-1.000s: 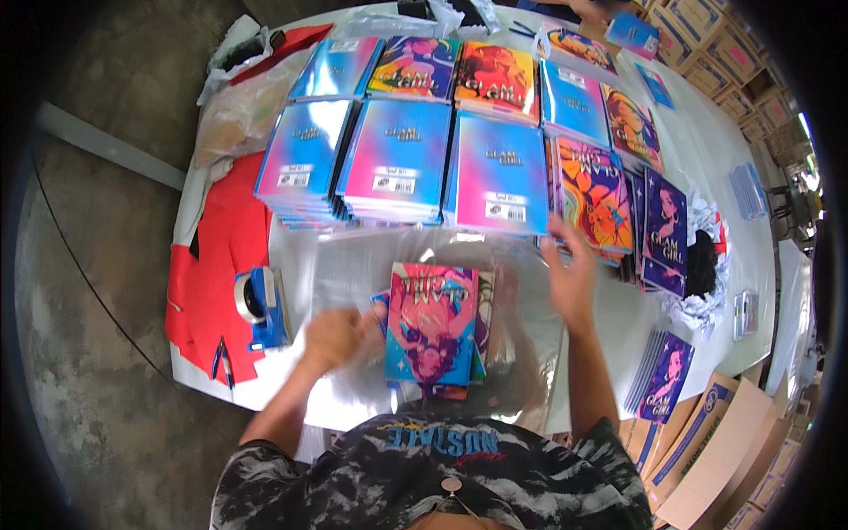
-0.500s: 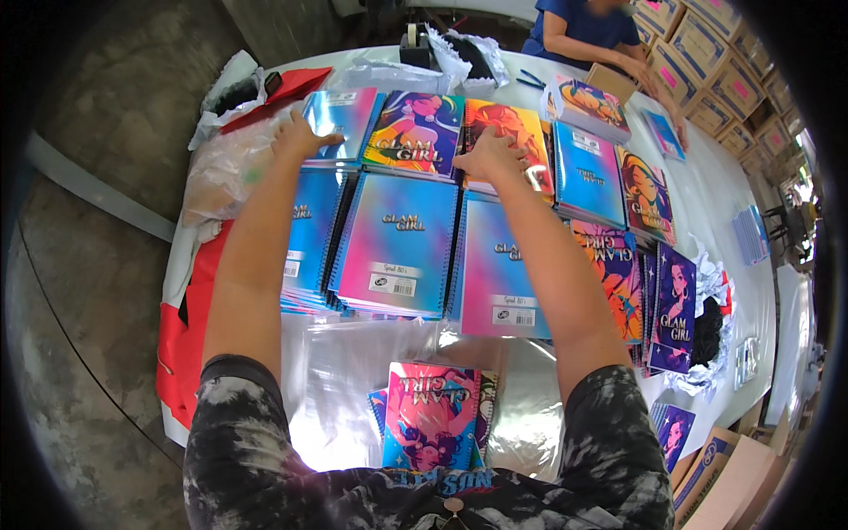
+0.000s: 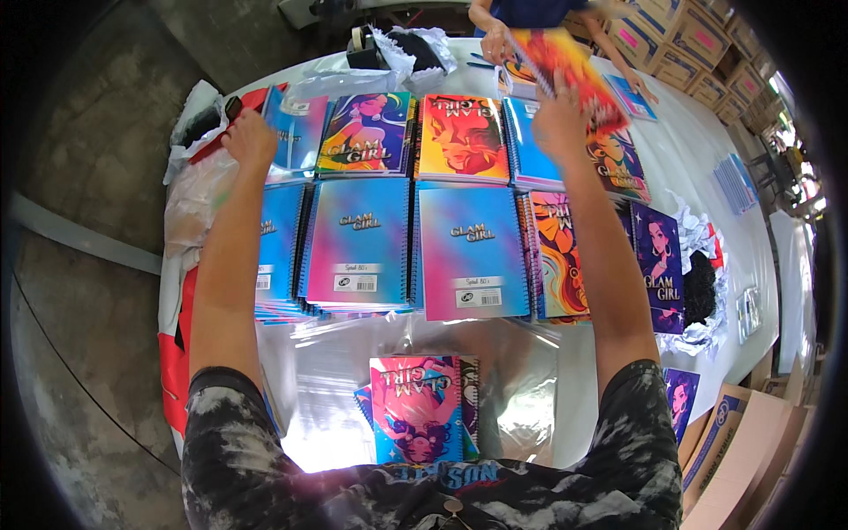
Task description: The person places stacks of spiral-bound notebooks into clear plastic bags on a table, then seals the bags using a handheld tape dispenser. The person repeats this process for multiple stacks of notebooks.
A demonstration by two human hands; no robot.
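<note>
My left hand (image 3: 250,141) is closed at the left edge of a blue-and-pink spiral notebook (image 3: 300,132), whose outer edge looks slightly raised; my fingertips are partly hidden. My right hand (image 3: 563,119) grips a tilted orange-and-red spiral notebook (image 3: 565,66), blurred by motion, at the back right. A co-worker's hand (image 3: 495,42) is at that notebook's upper left corner. Between my arms stand two rows of notebook stacks, among them a purple-and-yellow notebook (image 3: 367,132), an orange notebook (image 3: 463,137) and blue-and-pink notebooks (image 3: 358,238) with their back covers up.
Clear plastic sheeting (image 3: 327,371) covers the near table, with a small pile of pink notebooks (image 3: 413,406) on it. A tape dispenser (image 3: 362,49) and crumpled white paper (image 3: 433,49) lie at the back. Cartons (image 3: 671,40) are stacked behind the co-worker; an open carton (image 3: 733,442) stands lower right.
My right hand has moved right and away from the orange stack, onto the tilted notebook near the co-worker. My left hand has shifted to the notebook's outer edge. The view has turned slightly right.
</note>
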